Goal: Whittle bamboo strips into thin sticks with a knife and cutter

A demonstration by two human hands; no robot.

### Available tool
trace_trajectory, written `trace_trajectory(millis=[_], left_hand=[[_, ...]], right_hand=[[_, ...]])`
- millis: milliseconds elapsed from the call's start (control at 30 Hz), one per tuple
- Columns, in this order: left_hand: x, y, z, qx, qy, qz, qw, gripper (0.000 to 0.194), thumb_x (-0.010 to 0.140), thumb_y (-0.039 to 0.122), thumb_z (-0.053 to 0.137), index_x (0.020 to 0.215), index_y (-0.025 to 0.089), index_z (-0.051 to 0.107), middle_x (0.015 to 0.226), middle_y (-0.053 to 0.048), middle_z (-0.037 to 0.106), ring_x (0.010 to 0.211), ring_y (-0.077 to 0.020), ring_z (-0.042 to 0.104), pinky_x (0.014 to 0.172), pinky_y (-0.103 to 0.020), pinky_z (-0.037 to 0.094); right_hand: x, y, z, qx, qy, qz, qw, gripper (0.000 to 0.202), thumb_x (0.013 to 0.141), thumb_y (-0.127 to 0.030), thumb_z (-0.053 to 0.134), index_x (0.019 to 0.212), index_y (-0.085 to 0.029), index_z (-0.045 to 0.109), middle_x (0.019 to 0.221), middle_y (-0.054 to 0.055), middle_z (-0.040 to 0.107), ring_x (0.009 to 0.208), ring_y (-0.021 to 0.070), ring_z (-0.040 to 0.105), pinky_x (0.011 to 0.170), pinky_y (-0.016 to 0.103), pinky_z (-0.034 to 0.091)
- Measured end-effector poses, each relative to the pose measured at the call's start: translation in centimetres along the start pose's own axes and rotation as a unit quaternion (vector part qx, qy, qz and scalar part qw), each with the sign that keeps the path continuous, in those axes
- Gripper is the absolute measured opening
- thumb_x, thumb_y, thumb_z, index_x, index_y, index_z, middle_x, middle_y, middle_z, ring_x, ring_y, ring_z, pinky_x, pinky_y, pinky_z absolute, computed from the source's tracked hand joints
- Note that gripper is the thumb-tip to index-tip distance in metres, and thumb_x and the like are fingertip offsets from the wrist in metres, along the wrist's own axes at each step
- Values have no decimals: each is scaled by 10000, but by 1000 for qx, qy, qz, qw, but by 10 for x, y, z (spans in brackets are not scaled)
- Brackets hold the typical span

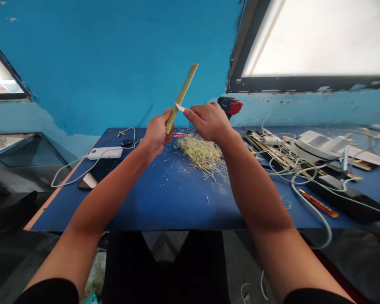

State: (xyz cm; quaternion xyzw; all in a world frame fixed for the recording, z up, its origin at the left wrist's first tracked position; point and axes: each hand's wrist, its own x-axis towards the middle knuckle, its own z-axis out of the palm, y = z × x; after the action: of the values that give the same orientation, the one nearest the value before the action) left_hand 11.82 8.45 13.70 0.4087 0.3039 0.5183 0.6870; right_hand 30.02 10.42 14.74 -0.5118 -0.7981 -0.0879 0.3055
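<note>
A green bamboo strip (181, 95) was held up above the blue table (164, 198), slanting from the lower left to the upper right so that its far end stood against the blue wall (114, 63). The left hand (156, 134) was closed around the strip's lower end. The small blade of a knife (180, 107) lay against the strip's right edge just above that grip, and the right hand (209, 121) was closed around the knife, whose handle was hidden inside the fist. Both forearms reached forward from the bottom of the view, the two hands close together over the far middle of the table. Directly below and just behind the hands lay a pile of pale shavings (202, 153), with loose slivers scattered across the tabletop around it. To the left of the left hand a white power bank (105, 153) rested near the table's edge with a white cable (72, 171) looping from it, and a dark phone (93, 175) lay beside it. Behind the right hand stood a red and black tool (229, 105) near the wall. The right part of the table carried a tangle of white wires (291, 169), flat boards and white devices (316, 143). A bright window (316, 38) was set in the wall above them.
</note>
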Motion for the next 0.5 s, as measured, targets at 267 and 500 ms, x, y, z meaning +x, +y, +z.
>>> trace_trajectory(millis=[267, 500], left_hand=[[-8, -2, 2, 26, -70, -48, 996, 514, 1124, 466, 488, 677, 230, 397, 408, 89, 275, 284, -48, 253, 358, -175, 136], [9, -11, -10, 141, -72, -89, 983, 551, 1152, 360, 397, 617, 229, 384, 364, 66, 285, 260, -47, 217, 328, -186, 113]], right_hand=[[3, 37, -18, -4, 77, 53, 996, 749, 1061, -804, 161, 779, -250, 578, 722, 91, 525, 770, 261, 516, 758, 419, 366], [13, 91, 6, -33, 63, 185, 980, 771, 1090, -734, 212, 933, -202, 747, 1023, 218, 728, 986, 336, 646, 839, 456, 453]])
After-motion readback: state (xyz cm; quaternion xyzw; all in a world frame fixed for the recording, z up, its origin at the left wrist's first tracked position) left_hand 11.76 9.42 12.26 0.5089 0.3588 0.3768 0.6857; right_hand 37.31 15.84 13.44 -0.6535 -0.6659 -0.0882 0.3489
